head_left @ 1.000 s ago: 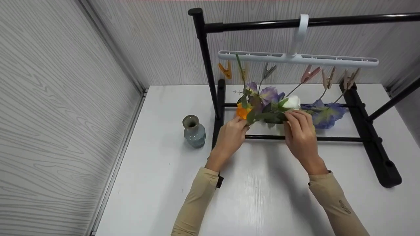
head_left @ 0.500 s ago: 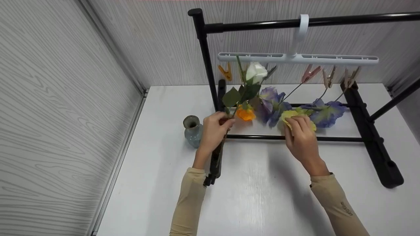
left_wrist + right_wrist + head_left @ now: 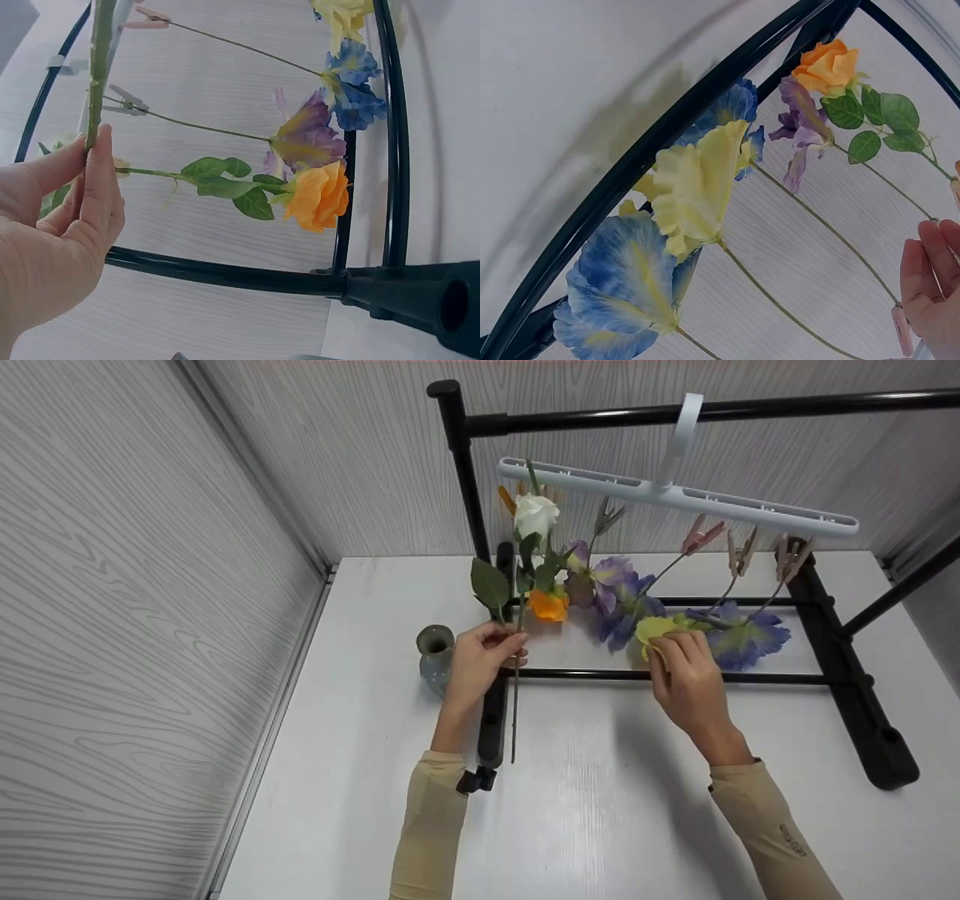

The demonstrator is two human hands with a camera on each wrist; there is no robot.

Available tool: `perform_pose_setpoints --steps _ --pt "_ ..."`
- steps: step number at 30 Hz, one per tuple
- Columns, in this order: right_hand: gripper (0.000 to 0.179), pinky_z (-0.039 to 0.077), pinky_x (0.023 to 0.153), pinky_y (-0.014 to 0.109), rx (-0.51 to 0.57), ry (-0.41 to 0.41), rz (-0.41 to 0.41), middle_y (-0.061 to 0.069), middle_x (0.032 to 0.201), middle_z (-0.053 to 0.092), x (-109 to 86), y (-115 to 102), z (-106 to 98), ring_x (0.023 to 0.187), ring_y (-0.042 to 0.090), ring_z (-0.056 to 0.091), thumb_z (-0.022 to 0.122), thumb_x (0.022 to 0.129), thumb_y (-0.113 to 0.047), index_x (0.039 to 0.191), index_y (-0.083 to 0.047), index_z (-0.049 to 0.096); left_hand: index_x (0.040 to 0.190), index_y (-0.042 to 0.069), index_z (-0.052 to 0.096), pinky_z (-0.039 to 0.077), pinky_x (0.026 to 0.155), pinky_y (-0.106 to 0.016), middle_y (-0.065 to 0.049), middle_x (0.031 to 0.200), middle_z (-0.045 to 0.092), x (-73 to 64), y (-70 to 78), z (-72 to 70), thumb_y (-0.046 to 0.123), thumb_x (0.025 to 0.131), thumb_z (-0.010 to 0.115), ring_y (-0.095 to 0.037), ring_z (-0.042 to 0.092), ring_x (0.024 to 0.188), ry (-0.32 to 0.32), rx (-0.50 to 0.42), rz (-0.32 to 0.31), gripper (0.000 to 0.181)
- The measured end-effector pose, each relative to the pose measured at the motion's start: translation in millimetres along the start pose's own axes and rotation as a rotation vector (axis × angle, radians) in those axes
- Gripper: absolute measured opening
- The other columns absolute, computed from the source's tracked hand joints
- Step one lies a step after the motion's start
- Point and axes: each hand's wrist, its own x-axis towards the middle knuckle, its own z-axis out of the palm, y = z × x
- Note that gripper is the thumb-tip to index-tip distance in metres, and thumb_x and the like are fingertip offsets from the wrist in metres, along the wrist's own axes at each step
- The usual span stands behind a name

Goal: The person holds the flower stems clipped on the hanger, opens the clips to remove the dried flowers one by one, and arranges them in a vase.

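My left hand (image 3: 480,656) pinches the stem of a white rose (image 3: 536,515), near the rack's left foot. The rose's head points up toward the hanger, and its bare stem (image 3: 514,712) hangs below the fingers. My right hand (image 3: 688,679) holds nothing, its fingers loosely bent. In the head view it overlaps a yellow flower (image 3: 654,628); the right wrist view shows the fingers apart from that flower's petals (image 3: 694,184). An orange rose (image 3: 319,196), a purple iris (image 3: 309,133) and blue flowers (image 3: 619,285) hang head-down from clothespins (image 3: 703,536).
A white hanger (image 3: 667,495) tilts on the black rack's top bar (image 3: 577,418), its right end lower. A blue-grey vase (image 3: 433,664) stands left of the rack, partly behind my left hand. The rack's right foot (image 3: 862,712) lies on the white table (image 3: 585,810).
The white rose, lying crosswise between both hands, has swung upright and left in my left hand. My right hand no longer touches it and stays in place. The hanger has tilted.
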Motion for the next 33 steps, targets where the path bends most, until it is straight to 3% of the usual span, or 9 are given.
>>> perform_pose_setpoints --steps 6,15,20,25,33 --pt "0.008 0.051 0.078 0.052 -0.002 -0.013 -0.006 0.024 0.093 0.063 -0.5 0.2 1.3 0.087 0.041 0.057 0.07 0.09 0.013 0.097 0.01 0.068 0.103 -0.015 0.064 0.061 0.069 -0.029 -0.011 0.087 0.071 -3.6 3.8 -9.5 -0.01 0.095 0.067 -0.015 0.07 0.07 0.103 -0.159 -0.013 0.01" --pt "0.002 0.052 0.074 0.051 0.007 -0.035 -0.009 0.022 0.091 0.062 -3.5 0.9 3.8 0.085 0.038 0.056 0.069 0.094 0.007 0.096 0.008 0.069 0.104 -0.016 0.064 0.061 0.069 -0.028 -0.013 0.087 0.069 -9.9 0.9 -28.2 -0.011 0.094 0.066 -0.016 0.07 0.071 0.154 -0.19 0.027 0.011" --pt "0.004 0.051 0.073 0.051 0.011 -0.033 -0.014 0.021 0.089 0.062 -4.0 2.3 5.1 0.083 0.038 0.056 0.07 0.091 0.011 0.093 0.008 0.068 0.102 -0.014 0.065 0.062 0.07 -0.03 -0.012 0.085 0.068 -8.8 2.1 -41.9 -0.009 0.095 0.066 -0.016 0.07 0.07 0.292 -0.216 0.068 0.008" --pt "0.007 0.051 0.072 0.05 0.002 -0.042 -0.013 0.02 0.088 0.062 -3.9 1.6 5.3 0.083 0.036 0.056 0.071 0.09 0.011 0.091 0.006 0.068 0.101 -0.012 0.067 0.061 0.07 -0.027 -0.012 0.084 0.068 2.4 7.2 -56.4 -0.006 0.097 0.068 -0.017 0.071 0.072 0.452 -0.222 0.116 0.008" --pt "0.006 0.051 0.069 0.049 0.005 -0.044 -0.016 0.02 0.087 0.061 -3.0 2.2 6.3 0.08 0.036 0.056 0.07 0.091 0.011 0.092 0.005 0.068 0.105 -0.006 0.068 0.059 0.069 -0.025 -0.013 0.092 0.067 12.1 18.4 -78.5 0.005 0.099 0.07 -0.017 0.071 0.078 0.603 -0.183 0.203 0.013"
